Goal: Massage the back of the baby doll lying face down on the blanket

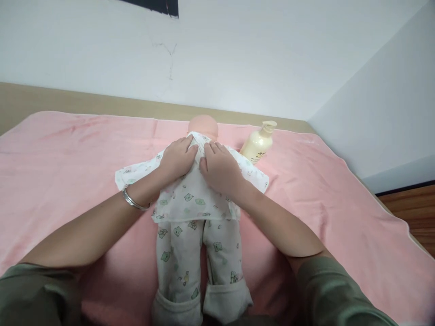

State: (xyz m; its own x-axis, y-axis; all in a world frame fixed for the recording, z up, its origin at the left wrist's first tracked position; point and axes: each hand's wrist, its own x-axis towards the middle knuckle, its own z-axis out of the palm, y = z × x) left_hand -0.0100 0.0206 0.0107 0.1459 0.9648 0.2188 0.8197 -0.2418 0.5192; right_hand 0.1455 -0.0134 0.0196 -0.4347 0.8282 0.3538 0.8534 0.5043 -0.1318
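A baby doll [203,125] lies on a pink sheet [299,181], its head toward the wall. It wears a white printed top [197,197] and matching trousers [181,253] with folded cuffs. My left hand [179,158], with a silver bangle on the wrist, rests on the upper left of the top, near the collar. My right hand [220,167] lies on the upper right of the chest. The fingers of both hands are spread loosely over the cloth, and nothing shows held in them. The top's sleeves stretch out to both sides.
A cream pump bottle [257,145] leans on the sheet just beyond the right sleeve. Behind the sheet runs a tan edge [102,100] along a white wall [220,54]. Brown wood [414,213] shows at the far right.
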